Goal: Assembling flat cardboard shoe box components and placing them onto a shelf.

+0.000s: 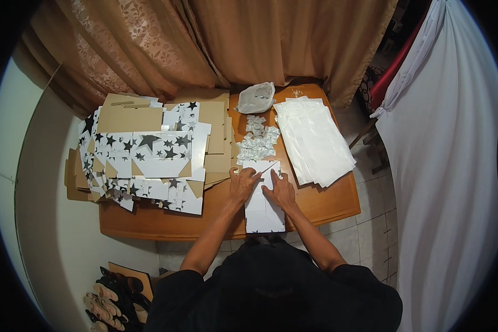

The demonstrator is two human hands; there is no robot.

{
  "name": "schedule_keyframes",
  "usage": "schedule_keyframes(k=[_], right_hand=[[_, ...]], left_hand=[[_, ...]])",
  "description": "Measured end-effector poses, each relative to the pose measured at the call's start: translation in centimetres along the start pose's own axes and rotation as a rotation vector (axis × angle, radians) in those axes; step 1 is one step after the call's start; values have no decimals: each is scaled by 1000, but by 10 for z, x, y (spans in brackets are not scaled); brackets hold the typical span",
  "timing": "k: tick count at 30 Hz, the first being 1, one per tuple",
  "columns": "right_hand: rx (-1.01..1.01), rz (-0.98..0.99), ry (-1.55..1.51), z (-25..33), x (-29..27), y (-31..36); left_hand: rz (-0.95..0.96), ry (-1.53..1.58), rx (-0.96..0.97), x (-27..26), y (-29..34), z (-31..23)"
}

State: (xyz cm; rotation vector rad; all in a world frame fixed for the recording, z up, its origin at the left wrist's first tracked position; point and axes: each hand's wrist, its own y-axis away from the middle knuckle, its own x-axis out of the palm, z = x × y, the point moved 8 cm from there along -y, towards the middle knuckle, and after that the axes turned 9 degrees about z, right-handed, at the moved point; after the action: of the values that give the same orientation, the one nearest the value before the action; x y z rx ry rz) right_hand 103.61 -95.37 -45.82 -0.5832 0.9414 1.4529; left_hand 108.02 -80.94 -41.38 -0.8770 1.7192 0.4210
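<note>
A curtain (293, 50) hung behind a wooden table (321, 206) where a person in a dark shirt worked with both hands, while a white cloth (442, 166) draped down at the right. Star-printed flats (149, 166) and brown card covered the table's left half in an uneven pile, some corners jutting past its left edge, and a fanned stack of white sheets (315, 141) lay at the right, its lowest corners angled toward the near side. Between them, a white box (264, 218) lay lengthwise in front of the person, its near end at the table's near edge, dark star tips showing there. The left hand (242, 185) lay across the box's far left part, fingers bent, the fingertips toward its middle; whether they pinched anything could not be told. The right hand (281, 192) came over the right side, thumb and forefinger spread apart with the thumb on the white face; its grip on the edge could not be made out. Bare wood ran beside the box on both sides, wider toward the near right corner than toward the pile. Beyond the far end, a pale plastic bag (255, 98) sat behind a heap of small packets (257, 145), the nearest close to the box, and tiny white bits (297, 93) dotted the far edge.
</note>
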Motion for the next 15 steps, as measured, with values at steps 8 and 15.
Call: schedule_keyframes(k=[8,15], right_hand=[[-1,78,-4,6,3,-2],[-16,57,-32,-1,8,2]], left_hand=[[-80,-31,21,12,18,6],[63,-50,-43,14,17,1]])
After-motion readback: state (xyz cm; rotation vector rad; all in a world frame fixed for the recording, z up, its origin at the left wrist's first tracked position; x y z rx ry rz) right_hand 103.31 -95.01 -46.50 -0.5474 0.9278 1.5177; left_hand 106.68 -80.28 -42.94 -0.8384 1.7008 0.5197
